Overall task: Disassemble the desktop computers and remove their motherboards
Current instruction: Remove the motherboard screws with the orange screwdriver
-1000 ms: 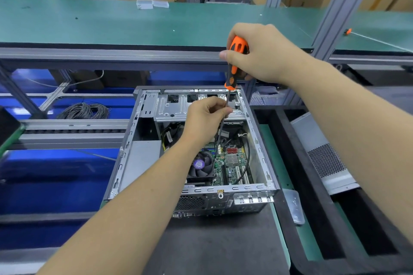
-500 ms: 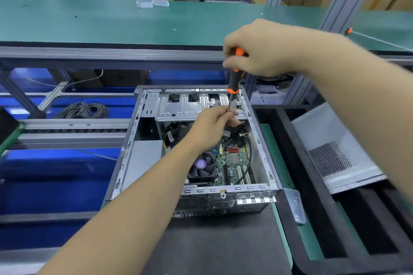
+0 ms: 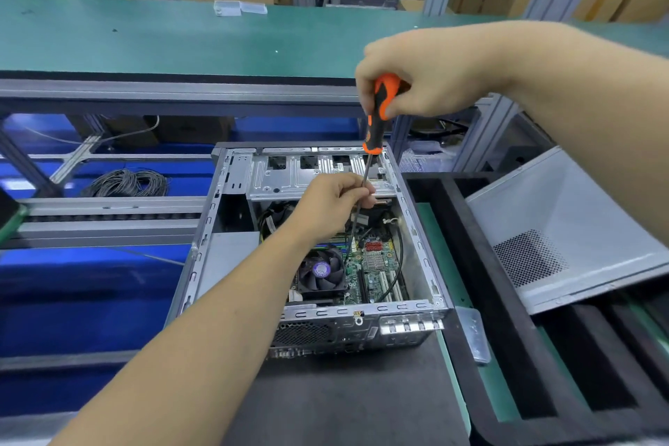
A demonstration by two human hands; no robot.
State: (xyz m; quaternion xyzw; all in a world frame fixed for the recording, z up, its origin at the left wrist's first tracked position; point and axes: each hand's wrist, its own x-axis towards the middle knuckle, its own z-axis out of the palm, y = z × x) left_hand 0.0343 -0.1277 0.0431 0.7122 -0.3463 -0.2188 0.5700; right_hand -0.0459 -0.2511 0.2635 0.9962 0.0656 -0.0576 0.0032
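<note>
An open grey desktop case (image 3: 202, 257) lies on a dark mat, its side panel off. Inside, the green motherboard (image 3: 376, 272) shows beside a black CPU fan (image 3: 320, 270). My right hand (image 3: 423, 72) grips the orange-and-black handle of a long screwdriver (image 3: 376, 116) above the case. The shaft runs down into the case toward the board. My left hand (image 3: 333, 205) pinches the shaft partway down, over the drive bay bracket (image 3: 289, 174). The tip is hidden among cables and board parts.
A detached perforated side panel (image 3: 550, 228) leans in a black foam tray (image 3: 506, 355) to the right. A small metal plate (image 3: 474, 333) lies by the case's right corner. A cable coil (image 3: 125, 183) sits at left, a green conveyor (image 3: 163, 36) behind.
My right hand has turned on the screwdriver handle, showing more orange now. My left hand slid a little down the shaft and stays pinching it. The view shifted slightly.
</note>
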